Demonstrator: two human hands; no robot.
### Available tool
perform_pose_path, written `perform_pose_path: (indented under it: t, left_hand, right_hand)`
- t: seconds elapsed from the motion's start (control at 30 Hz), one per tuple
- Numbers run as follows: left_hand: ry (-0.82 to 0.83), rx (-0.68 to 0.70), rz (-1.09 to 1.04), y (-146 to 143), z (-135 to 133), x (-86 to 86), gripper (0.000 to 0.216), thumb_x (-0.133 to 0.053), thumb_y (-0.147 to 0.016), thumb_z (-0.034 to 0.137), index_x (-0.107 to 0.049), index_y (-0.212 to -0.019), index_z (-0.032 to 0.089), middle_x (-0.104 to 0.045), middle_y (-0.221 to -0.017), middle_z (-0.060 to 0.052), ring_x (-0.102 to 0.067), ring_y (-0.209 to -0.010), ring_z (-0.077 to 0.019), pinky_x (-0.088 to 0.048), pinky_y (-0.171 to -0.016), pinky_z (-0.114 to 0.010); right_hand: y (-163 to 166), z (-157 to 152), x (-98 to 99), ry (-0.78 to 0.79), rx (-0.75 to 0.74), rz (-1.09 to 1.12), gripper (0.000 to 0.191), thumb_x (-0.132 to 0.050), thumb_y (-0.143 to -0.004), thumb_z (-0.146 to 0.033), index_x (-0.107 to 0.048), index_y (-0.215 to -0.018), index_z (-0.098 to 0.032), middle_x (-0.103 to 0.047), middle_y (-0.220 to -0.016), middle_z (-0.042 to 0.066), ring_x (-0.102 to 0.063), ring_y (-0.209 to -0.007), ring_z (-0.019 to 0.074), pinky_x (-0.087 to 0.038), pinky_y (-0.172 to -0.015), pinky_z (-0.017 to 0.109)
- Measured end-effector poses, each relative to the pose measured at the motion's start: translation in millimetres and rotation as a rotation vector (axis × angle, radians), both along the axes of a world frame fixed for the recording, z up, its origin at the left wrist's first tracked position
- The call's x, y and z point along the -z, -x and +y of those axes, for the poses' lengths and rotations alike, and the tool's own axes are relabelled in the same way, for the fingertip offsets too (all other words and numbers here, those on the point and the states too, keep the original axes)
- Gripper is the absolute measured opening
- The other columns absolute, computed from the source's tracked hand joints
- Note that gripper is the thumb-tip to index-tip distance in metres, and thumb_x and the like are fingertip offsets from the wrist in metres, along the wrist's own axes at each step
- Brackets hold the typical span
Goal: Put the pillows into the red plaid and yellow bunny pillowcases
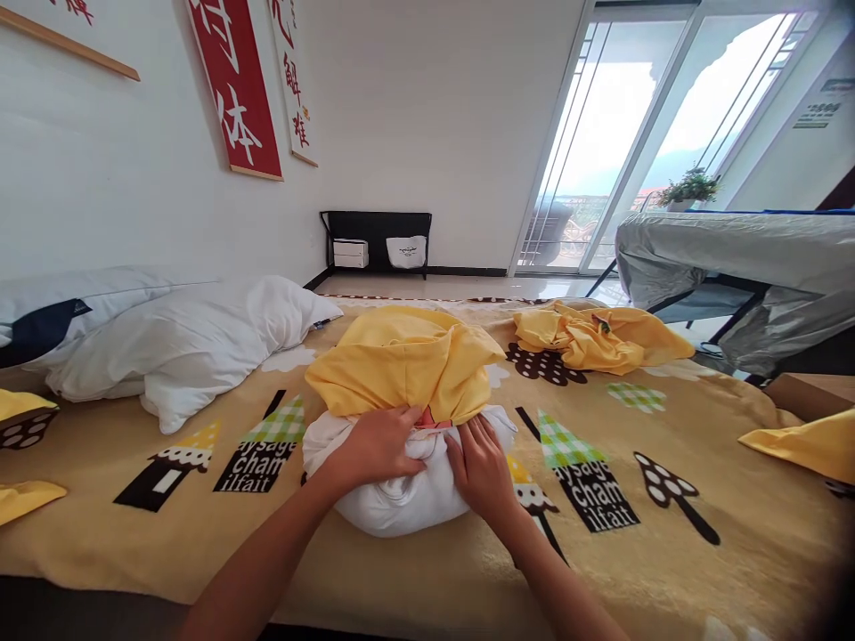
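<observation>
A white pillow (401,507) lies in front of me on the bed, bunched up. Its far part is under a yellow pillowcase (401,356), whose gathered edge runs across the pillow's top. My left hand (380,445) grips the pillow from the left, fingertips at the pillowcase's edge and thumb on the white fabric. From the right, my right hand (479,463) presses into the pillow, its fingertips partly under the yellow edge. A small patch of red print shows between the hands. Some fingertips are hidden in the folds.
A patterned tan blanket (200,543) covers the bed. White pillows (214,338) lie at the left, and a crumpled yellow cloth (601,338) at the back right. More yellow fabric (808,445) is at the right edge, near a cardboard box (811,396). A plastic-covered table (728,249) stands beyond.
</observation>
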State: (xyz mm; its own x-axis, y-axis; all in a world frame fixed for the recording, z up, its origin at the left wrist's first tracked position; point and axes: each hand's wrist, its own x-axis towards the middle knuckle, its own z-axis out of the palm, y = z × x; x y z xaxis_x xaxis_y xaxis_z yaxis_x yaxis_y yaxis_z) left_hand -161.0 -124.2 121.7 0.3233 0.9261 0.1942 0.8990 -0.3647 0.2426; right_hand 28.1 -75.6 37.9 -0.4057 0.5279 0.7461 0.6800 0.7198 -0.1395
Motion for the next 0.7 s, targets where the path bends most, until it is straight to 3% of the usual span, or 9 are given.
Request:
perform_pose_path:
  t: [0.13, 0.23, 0.33, 0.5, 0.7]
  left_hand:
    - [-0.027, -0.092, -0.098, 2, 5, 9.0, 0.028, -0.060, -0.070, 0.020, -0.057, -0.098, 0.022, -0.066, -0.092, -0.003, -0.062, -0.083, -0.0221, -0.040, -0.066, -0.027]
    - [-0.077, -0.157, -0.187, 1, 8, 9.9, 0.033, -0.053, -0.069, 0.011, -0.059, -0.100, 0.021, -0.065, -0.098, -0.004, -0.061, -0.089, -0.0219, -0.041, -0.071, -0.028]
    - [-0.106, -0.100, -0.209, 0, 8, 6.5, 0.031, -0.050, -0.067, 0.008, -0.060, -0.094, 0.021, -0.063, -0.092, -0.003, -0.060, -0.083, -0.0197, -0.040, -0.069, -0.027]
    - [-0.125, 0.024, -0.257, 14, 1, 3.9, 0.019, -0.052, -0.068, 0.009, -0.059, -0.080, 0.021, -0.059, -0.083, -0.001, -0.056, -0.078, -0.0167, -0.039, -0.068, -0.025]
    - [-0.161, 0.065, -0.320, 34, 4, 12.7, 0.015, -0.048, -0.070, 0.010, -0.059, -0.075, 0.020, -0.058, -0.080, -0.002, -0.053, -0.076, -0.0164, -0.039, -0.069, -0.026]
  right_hand:
    - [-25, -30, 22.4, -0.079, -0.061, 0.087, 0.054, -0.045, -0.092, -0.021, -0.034, -0.145, -0.019, -0.051, -0.139, 0.013, -0.042, -0.133, 0.0280, -0.040, -0.104, 0.049]
    - [-30, -44, 34.0, -0.034, 0.017, 0.086, 0.062, -0.051, -0.091, -0.026, -0.029, -0.149, -0.021, -0.039, -0.148, 0.014, -0.028, -0.140, 0.0335, -0.040, -0.102, 0.052]
    - [-16, -42, 30.0, 0.022, -0.012, 0.009, 0.068, -0.051, -0.091, -0.035, -0.024, -0.150, -0.015, -0.029, -0.153, 0.018, -0.014, -0.144, 0.0362, -0.037, -0.104, 0.055]
    - [22, -12, -4.1, 0.120, -0.229, -0.090, 0.056, -0.047, -0.092, -0.036, -0.035, -0.141, -0.012, -0.048, -0.141, 0.019, -0.036, -0.137, 0.0293, -0.029, -0.110, 0.050]
    - [41, 18, -28.5, 0.264, -0.312, -0.107, 0.044, -0.051, -0.090, -0.040, -0.051, -0.126, -0.015, -0.061, -0.126, 0.015, -0.052, -0.122, 0.0261, -0.038, -0.101, 0.043]
